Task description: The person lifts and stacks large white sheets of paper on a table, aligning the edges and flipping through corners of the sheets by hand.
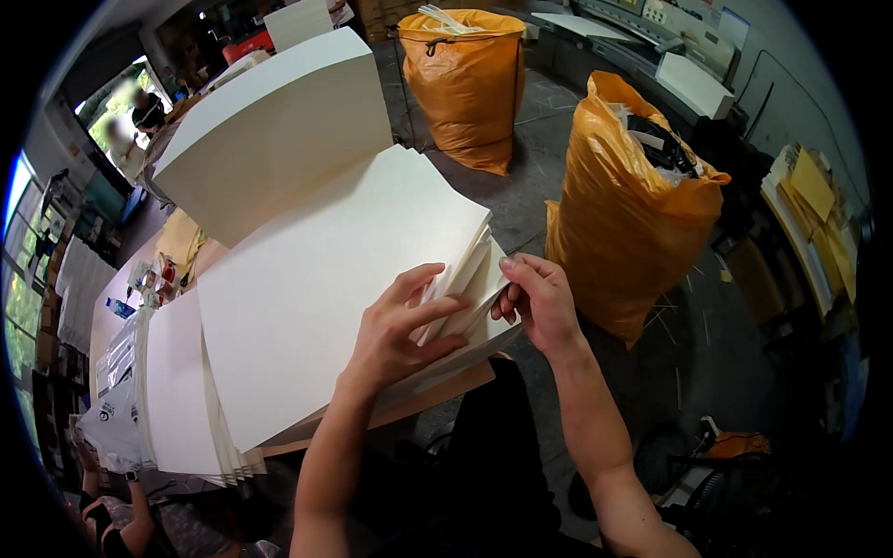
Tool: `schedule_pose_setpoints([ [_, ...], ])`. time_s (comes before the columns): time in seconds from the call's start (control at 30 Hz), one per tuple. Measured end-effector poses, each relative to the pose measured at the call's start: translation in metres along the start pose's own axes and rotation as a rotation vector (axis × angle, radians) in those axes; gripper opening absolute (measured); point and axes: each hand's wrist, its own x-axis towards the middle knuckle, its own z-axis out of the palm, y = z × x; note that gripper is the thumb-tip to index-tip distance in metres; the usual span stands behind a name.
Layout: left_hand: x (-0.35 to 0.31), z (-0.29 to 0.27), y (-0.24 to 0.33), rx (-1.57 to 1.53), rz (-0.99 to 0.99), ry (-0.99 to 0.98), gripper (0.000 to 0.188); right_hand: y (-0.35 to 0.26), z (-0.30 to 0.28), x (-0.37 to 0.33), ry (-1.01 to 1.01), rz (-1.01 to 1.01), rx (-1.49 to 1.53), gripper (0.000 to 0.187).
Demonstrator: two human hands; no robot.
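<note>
Left hand (400,325) spread, thumb and fingers parted, set against a bunch of lifted sheet corners (456,284). Right hand (539,302) pinching, thumb against curled fingers, at the outer corner of a sheet just below that bunch. Both work at the near right corner of a broad pile of white sheets (326,270), which lies on a table (479,375) in front of the person.

Progress, judged from the lie of the sheets: handling looks midway. Several corners stand parted from the pile; the top sheet's far side lies flat, and the layers under the right hand seem not yet parted. No count possible (edges too fine to tell apart).

To the left, a smaller stack of white sheets (177,386), its lower edges stepped; whether it is finished or waiting cannot be told. Beyond the pile, a tall block of white board (279,139), untouched by either hand; probably still to do, if it belongs to this work.

Farther off, two orange sacks (633,214) on the floor, both filled to the mouth.
</note>
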Motion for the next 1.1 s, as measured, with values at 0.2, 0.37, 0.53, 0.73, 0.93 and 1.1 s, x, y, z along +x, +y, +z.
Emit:
schedule_pose_setpoints([
  [0.2,0.000,0.004,0.007,0.073,-0.048,0.045,0.045,0.014,0.002,-0.005,0.108,-0.197,-0.420,0.038],
  [0.37,0.000,0.004,-0.001,0.168,0.050,0.014,0.041,0.002,0.004,0.000,0.046,-0.033,0.062,0.036],
  [0.53,0.003,0.000,0.008,0.155,0.032,0.006,0.048,0.001,0.007,0.002,0.041,-0.012,0.079,0.033],
  [0.73,0.001,0.002,0.001,0.043,0.011,-0.007,0.058,0.004,-0.002,0.000,0.027,-0.007,0.060,0.033],
  [0.93,0.002,0.002,0.003,0.049,0.017,-0.010,0.049,0.014,-0.007,-0.005,0.056,-0.056,0.052,0.036],
  [1.1,-0.001,0.007,0.003,0.173,0.031,0.058,0.048,0.011,-0.004,-0.005,0.082,-0.097,-0.294,0.033],
])
